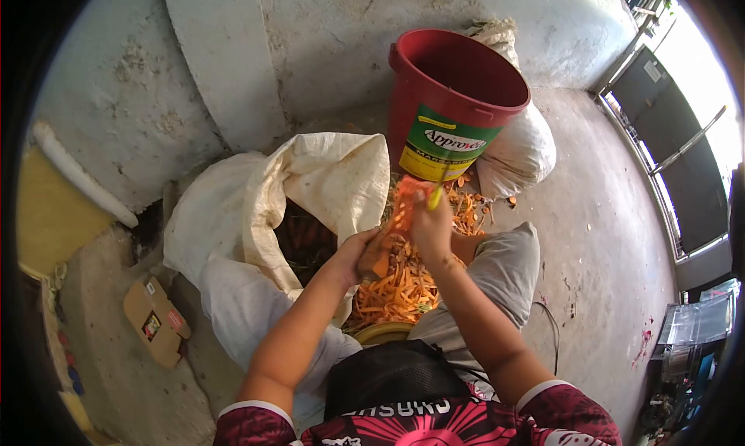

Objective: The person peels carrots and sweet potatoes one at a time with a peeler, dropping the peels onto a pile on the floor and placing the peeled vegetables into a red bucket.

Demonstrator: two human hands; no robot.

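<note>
Carrot (403,204) slants forward-right from left hand (355,255).

- A dark-red margarine bucket (403,112) bears a green-and-yellow label (446,145).
- Peelings (402,287) glow bright orange.
- A sack (345,163) shows cream.
- A tool handle (434,198) is yellow.
- Pink rays (436,438) pattern a black-and-maroon jersey (563,415).

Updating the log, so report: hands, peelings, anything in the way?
Right hand gripping yellow-handled tool. Left hand at blurred orange item, grip unclear. Orange peelings heaped below. Red bucket ahead, nothing visibly blocking the hands.
</note>
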